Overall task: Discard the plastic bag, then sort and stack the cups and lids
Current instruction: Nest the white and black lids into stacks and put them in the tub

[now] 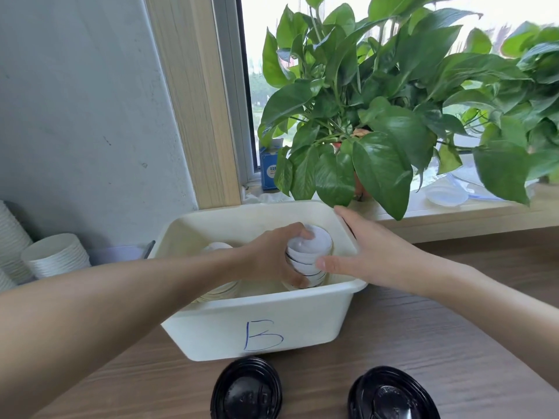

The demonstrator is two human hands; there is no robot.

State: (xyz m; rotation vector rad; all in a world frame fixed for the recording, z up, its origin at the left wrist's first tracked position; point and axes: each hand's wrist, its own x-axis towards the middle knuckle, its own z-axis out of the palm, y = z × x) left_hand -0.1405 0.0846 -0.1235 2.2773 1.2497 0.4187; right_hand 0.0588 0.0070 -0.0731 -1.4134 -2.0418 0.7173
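A cream plastic bin marked with a blue "B" stands on the wooden table. Inside it my left hand grips a stack of white lids with thin dark rims. My right hand rests over the bin's right rim, its thumb touching the stack's right side. More white pieces lie in the bin behind my left forearm, partly hidden. Two stacks of black lids sit on the table in front of the bin.
Stacks of white paper cups lie at the left against the grey wall. A leafy potted plant overhangs the bin from the window sill. A blue box and clear plastic lids sit on the sill.
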